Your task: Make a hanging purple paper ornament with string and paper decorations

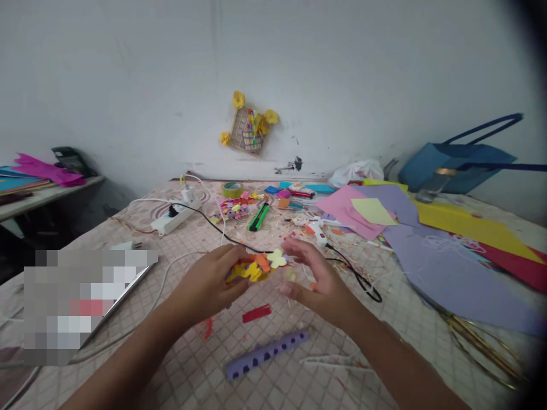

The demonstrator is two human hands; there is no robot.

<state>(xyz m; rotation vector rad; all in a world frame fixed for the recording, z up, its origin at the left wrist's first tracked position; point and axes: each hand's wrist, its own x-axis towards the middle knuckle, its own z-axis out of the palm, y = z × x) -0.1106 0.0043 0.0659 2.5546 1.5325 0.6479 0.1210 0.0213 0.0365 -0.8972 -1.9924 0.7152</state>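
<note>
My left hand [209, 280] is curled round a bunch of paper flowers [254, 272], mostly yellow, with orange ones behind. A pale cream flower [277, 258] shows at the bunch's right side. Facing it, my right hand [325, 287] is open, thumb and fingers apart, its fingertips close to the cream flower; I cannot tell whether they touch it. Below the hands lie a small red paper strip [257, 313] and a long purple strip [267, 354] with a row of dark marks. The fingertips of my left hand are partly hidden by the flowers.
A glue gun [318, 233] with a black cord and a green cutter knife [258, 217] lie beyond my hands. At left are a white power strip [176, 216] and a pixelated object [88, 307]. Coloured paper sheets [448, 262], a glass jar [436, 185] and a blue bag [455, 162] occupy the right.
</note>
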